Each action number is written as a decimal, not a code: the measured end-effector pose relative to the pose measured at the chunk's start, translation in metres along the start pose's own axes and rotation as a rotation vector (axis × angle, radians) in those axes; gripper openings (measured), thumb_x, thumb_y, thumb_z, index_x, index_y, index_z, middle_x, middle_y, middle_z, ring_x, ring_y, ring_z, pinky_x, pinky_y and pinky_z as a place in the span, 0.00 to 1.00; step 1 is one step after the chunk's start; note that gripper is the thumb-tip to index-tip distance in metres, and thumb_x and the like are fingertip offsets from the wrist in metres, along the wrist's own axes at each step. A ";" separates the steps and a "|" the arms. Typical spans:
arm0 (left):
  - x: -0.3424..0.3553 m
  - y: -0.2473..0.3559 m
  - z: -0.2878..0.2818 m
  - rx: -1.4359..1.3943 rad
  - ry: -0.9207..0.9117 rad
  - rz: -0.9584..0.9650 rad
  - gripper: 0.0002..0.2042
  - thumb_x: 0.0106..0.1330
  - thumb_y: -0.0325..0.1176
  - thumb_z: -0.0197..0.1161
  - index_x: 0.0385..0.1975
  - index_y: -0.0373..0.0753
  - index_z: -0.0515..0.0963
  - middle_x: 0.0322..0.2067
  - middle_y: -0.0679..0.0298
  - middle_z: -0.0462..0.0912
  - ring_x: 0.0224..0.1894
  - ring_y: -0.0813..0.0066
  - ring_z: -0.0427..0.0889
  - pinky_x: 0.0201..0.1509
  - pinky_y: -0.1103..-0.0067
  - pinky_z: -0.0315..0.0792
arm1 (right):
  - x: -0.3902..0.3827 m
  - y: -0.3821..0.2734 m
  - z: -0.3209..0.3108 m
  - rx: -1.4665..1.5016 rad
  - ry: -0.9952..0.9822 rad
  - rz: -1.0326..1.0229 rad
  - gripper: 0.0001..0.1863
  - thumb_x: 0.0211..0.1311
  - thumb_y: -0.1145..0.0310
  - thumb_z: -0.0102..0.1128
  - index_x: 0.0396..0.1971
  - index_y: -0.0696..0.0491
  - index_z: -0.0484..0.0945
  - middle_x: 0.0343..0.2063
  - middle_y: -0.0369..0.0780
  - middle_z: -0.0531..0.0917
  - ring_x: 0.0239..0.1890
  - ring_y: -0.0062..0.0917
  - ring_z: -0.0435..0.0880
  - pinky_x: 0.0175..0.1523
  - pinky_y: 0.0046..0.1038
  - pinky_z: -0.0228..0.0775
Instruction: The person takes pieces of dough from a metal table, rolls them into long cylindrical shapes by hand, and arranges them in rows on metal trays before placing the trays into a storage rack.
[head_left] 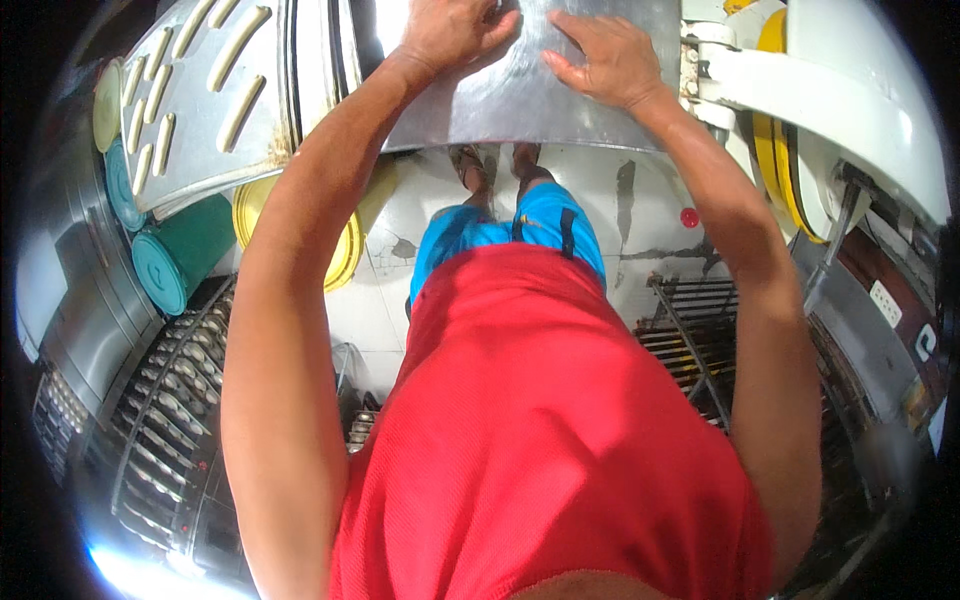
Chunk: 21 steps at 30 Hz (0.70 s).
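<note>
My left hand (453, 32) is over the bare metal worktop (500, 105) at the top of the view. Its thumb stretches to the right, and the top edge cuts off part of its fingers. Across from it, my right hand (612, 62) has its thumb and fingers apart, pointing left, with nothing seen between them. A small gap separates the two hands. To the left of my left arm, several pale dough strips (240, 112) lie in rows on a metal tray (205, 120).
White machinery (830, 100) with a yellow-edged round part (770, 170) stands at the right. Below the tray are a green lidded bucket (160, 272) and a yellow one (347, 255). Metal racks (170, 400) stand at lower left, another rack (690, 330) at right. A red round piece (689, 217) lies on the floor.
</note>
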<state>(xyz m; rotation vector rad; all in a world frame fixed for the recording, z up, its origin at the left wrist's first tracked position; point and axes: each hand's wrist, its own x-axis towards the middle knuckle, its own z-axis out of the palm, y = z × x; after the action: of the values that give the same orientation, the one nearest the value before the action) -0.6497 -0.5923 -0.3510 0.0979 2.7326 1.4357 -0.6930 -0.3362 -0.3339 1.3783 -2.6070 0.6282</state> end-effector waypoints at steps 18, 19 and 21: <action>0.009 -0.014 0.008 0.043 -0.029 0.165 0.13 0.64 0.38 0.66 0.41 0.37 0.80 0.30 0.48 0.83 0.36 0.45 0.82 0.46 0.56 0.75 | 0.000 0.004 0.005 -0.006 0.069 0.032 0.22 0.62 0.51 0.68 0.50 0.49 0.83 0.34 0.42 0.85 0.34 0.41 0.83 0.44 0.42 0.75; 0.017 -0.015 0.013 0.100 0.022 0.193 0.12 0.64 0.38 0.65 0.41 0.37 0.79 0.30 0.48 0.83 0.36 0.45 0.82 0.46 0.56 0.75 | 0.002 0.006 0.008 -0.011 0.075 0.077 0.22 0.62 0.51 0.68 0.50 0.49 0.83 0.34 0.42 0.86 0.35 0.40 0.83 0.44 0.41 0.75; 0.018 -0.014 0.014 0.194 0.105 0.227 0.11 0.64 0.37 0.65 0.41 0.38 0.79 0.31 0.47 0.83 0.36 0.45 0.81 0.45 0.55 0.74 | 0.003 0.005 0.010 -0.001 0.063 0.136 0.23 0.61 0.51 0.68 0.50 0.49 0.83 0.35 0.40 0.86 0.35 0.39 0.83 0.44 0.40 0.76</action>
<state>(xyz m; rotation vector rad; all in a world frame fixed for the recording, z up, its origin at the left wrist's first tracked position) -0.6671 -0.5871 -0.3713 0.3614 3.0253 1.2479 -0.6985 -0.3404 -0.3439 1.1689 -2.6668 0.6758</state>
